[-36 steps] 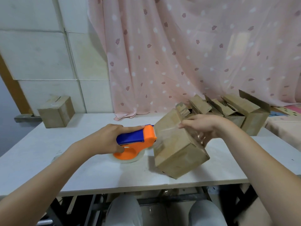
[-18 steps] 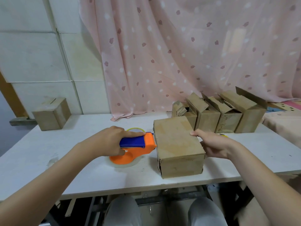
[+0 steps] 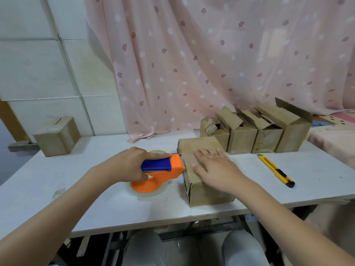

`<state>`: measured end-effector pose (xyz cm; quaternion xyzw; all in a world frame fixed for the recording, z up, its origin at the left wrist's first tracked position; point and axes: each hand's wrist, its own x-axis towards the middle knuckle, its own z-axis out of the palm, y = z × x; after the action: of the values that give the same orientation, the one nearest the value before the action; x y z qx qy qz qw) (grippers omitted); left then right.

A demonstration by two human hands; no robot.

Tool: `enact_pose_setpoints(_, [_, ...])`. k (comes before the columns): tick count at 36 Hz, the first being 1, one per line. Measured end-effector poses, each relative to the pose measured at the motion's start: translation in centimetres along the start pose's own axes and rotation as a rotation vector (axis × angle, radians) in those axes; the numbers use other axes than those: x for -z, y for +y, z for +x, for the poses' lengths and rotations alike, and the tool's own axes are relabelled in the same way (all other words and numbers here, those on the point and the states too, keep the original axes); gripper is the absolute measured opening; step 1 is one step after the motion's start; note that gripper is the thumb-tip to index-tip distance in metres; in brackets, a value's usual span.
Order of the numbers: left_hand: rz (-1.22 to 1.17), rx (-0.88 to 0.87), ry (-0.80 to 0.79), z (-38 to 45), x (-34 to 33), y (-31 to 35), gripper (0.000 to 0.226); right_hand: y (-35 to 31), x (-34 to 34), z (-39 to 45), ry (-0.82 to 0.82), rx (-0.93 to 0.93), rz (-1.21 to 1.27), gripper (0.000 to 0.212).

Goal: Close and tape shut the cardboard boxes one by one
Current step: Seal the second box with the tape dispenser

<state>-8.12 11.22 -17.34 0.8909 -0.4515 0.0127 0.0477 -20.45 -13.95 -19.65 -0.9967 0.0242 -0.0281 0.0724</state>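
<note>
Pale pink spotted curtain (image 3: 211,64) hangs behind a white rectangular tabletop (image 3: 96,204), where a closed brown cardboard box (image 3: 199,181) lies near the front edge. On that box's top the right hand (image 3: 213,166) presses flat, fingers straight and spread. Just left of the box, the left hand (image 3: 132,164) grips the blue handle of an orange plastic tape dispenser (image 3: 159,173), whose nose touches the box's left top edge; its clear tape roll rests on the table. Behind the box stands a row of four open brown cardboard boxes (image 3: 255,131), flaps raised. Right of the box lies a yellow utility knife (image 3: 276,170). Far left of the box, by the wall, sits another closed brown cardboard box (image 3: 57,139).
</note>
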Motion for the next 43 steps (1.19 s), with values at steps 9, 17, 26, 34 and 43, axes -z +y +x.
enact_pose_setpoints(9, [-0.049,0.018,0.018,-1.6,-0.2,-1.1,0.095,-0.1,-0.1,-0.4,-0.003,-0.013,-0.050,0.065])
enact_pose_setpoints(17, [0.003,0.072,0.010,-3.9,0.5,-2.9,0.095,0.0,-0.1,-0.4,0.015,0.002,-0.008,0.062])
enact_pose_setpoints(26, [0.034,0.074,0.038,-3.5,0.3,-2.5,0.091,-3.7,2.3,2.6,-0.155,-0.395,0.106,0.082])
enact_pose_setpoints(34, [0.050,0.085,0.030,-3.5,0.3,-2.1,0.091,-4.0,1.8,6.5,-0.338,-0.650,0.089,0.123])
enact_pose_setpoints(43, [0.074,0.085,0.019,-3.3,0.5,-1.8,0.089,-3.9,2.3,8.3,-0.468,-0.669,0.020,0.139])
